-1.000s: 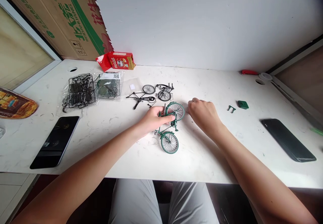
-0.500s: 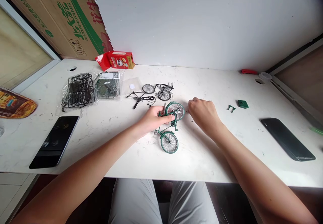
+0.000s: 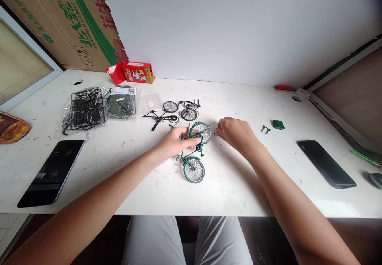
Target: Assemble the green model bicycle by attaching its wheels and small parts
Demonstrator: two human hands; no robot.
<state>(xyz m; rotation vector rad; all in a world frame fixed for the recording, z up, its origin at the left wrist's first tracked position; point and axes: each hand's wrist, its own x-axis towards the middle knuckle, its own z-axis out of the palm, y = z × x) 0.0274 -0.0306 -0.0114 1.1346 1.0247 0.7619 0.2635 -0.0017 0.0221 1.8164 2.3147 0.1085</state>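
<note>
My left hand [image 3: 176, 141] grips a green model bicycle [image 3: 193, 152] by its frame near the upper wheel. The bicycle lies with its two spoked wheels one above the other, the lower one close to the tabletop. To the right of the upper wheel, my right hand [image 3: 235, 131] is closed with its fingers bunched together; a tiny dark bit shows by the fingertips, too small to name. Past the left hand lie a black model bicycle frame [image 3: 161, 117], a loose black wheel [image 3: 170, 106] and a cluster of black bicycle parts [image 3: 189, 112].
Bagged black part sprues [image 3: 85, 110] and a second bag [image 3: 121, 104] lie at left, behind a phone [image 3: 52, 171]. A red box [image 3: 137, 72] stands at the back. Rightward are a green bracket [image 3: 265, 129], a green block [image 3: 278, 124] and a black case [image 3: 326, 163].
The whole view has shifted, so things appear slightly farther left. Both hands keep nearly the same pose, the left still gripping the bicycle.
</note>
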